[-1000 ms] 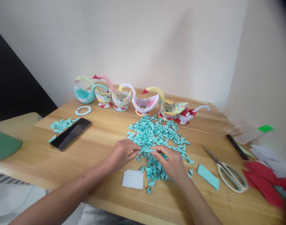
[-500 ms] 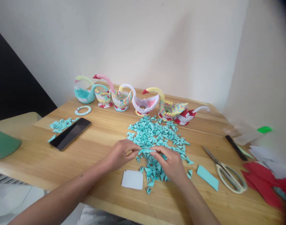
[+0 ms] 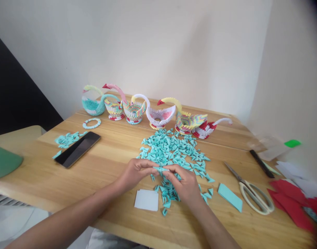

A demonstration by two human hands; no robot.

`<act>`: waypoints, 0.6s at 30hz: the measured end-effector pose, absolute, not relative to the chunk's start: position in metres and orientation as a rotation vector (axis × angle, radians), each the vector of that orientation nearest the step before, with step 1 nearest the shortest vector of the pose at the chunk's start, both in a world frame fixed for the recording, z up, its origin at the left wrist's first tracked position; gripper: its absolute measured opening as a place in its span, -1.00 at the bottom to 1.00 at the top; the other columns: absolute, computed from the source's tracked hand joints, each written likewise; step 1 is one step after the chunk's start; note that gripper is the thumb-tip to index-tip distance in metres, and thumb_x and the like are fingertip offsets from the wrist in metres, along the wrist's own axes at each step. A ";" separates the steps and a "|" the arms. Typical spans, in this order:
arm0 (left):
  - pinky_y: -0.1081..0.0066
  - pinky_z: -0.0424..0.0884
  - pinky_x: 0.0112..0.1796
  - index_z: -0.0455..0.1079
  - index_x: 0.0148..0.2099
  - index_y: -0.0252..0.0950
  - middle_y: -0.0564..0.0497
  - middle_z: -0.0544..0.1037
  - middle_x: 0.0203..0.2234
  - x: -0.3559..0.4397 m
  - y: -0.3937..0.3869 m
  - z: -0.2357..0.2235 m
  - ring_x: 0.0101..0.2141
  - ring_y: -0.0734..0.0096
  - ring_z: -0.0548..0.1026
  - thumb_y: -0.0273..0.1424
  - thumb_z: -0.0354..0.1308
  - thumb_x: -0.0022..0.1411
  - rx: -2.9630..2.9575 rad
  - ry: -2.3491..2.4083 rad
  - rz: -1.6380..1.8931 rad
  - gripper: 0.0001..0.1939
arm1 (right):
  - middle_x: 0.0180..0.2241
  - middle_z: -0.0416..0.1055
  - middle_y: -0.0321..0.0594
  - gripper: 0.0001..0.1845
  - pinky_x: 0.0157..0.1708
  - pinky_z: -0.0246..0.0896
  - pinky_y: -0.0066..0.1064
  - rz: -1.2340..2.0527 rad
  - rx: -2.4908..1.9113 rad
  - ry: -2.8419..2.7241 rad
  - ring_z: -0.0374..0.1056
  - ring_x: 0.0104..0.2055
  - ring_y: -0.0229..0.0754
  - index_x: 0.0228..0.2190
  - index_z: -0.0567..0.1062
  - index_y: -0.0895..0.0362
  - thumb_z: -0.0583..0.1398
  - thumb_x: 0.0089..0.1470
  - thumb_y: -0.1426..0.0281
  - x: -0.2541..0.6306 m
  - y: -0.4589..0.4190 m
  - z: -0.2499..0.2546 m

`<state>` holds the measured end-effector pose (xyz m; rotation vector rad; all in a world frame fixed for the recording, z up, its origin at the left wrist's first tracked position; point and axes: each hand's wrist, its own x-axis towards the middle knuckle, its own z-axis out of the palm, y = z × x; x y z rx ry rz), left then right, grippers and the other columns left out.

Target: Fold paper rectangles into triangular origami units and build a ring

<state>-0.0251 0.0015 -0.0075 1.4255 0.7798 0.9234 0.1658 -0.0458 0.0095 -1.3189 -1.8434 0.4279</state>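
Observation:
Between both hands is a small folded piece of turquoise paper (image 3: 160, 169), held level over a heap of folded turquoise paper triangles (image 3: 166, 148). My left hand (image 3: 137, 172) pinches its left end between thumb and fingers. My right hand (image 3: 183, 180) pinches the right end and hides part of the heap beneath it. Just below my left hand lies a stack of white paper squares (image 3: 146, 200). To the right of my right hand is a stack of turquoise paper slips (image 3: 229, 197).
Several folded-paper swans (image 3: 134, 112) line the back of the table. On the left are a paper ring (image 3: 91, 123), a phone (image 3: 78, 148) and more turquoise pieces (image 3: 67, 139). Scissors (image 3: 249, 190), a black-handled tool (image 3: 261, 164) and red paper (image 3: 290, 202) lie right.
My right hand has shifted slightly left and down, with its fingers closer to my left hand. The folded turquoise piece has moved a little with them.

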 end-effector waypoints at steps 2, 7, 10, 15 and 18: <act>0.37 0.49 -0.33 0.55 -0.32 -0.36 -0.02 0.62 -0.52 -0.024 0.002 -0.009 -0.46 0.33 0.56 -0.19 0.32 0.02 1.317 0.747 0.907 -0.70 | -0.48 0.56 -0.29 -0.86 -0.44 0.34 -0.45 0.444 -1.323 -1.830 0.46 -0.48 -0.21 -0.35 0.55 0.06 0.17 0.13 0.33 0.166 -0.046 0.010; 0.35 0.48 -0.34 0.54 -0.32 -0.39 -0.03 0.62 -0.53 -0.022 0.003 -0.011 -0.48 0.35 0.56 -0.20 0.36 -0.03 1.182 0.701 0.865 -0.66 | -0.49 0.55 -0.29 -0.86 -0.44 0.32 -0.46 0.443 -1.313 -1.839 0.46 -0.49 -0.22 -0.35 0.55 0.08 0.18 0.13 0.35 0.165 -0.046 0.010; 0.37 0.48 -0.33 0.54 -0.34 -0.39 -0.02 0.62 -0.54 -0.021 0.002 -0.012 -0.48 0.36 0.56 -0.21 0.37 -0.04 1.170 0.712 0.864 -0.68 | -0.51 0.55 -0.31 -0.87 -0.46 0.31 -0.47 0.432 -1.297 -1.859 0.45 -0.49 -0.23 -0.36 0.54 0.09 0.18 0.13 0.37 0.163 -0.046 0.010; 0.37 0.47 -0.33 0.54 -0.35 -0.38 -0.01 0.62 -0.56 -0.020 0.003 -0.013 -0.48 0.35 0.56 -0.21 0.38 -0.05 1.163 0.718 0.863 -0.68 | -0.47 0.56 -0.24 -0.81 -0.40 0.32 -0.43 0.291 -1.238 -1.951 0.47 -0.44 -0.20 -0.33 0.55 0.08 0.12 0.19 0.38 0.161 -0.048 0.007; 0.35 0.46 -0.32 0.51 -0.36 -0.39 -0.02 0.61 -0.55 -0.019 0.004 -0.015 -0.47 0.33 0.55 -0.20 0.38 -0.06 1.155 0.714 0.855 -0.66 | -0.43 0.57 -0.20 -0.78 -0.36 0.33 -0.42 0.237 -1.224 -1.963 0.47 -0.39 -0.19 -0.29 0.56 0.07 0.09 0.21 0.39 0.160 -0.048 0.005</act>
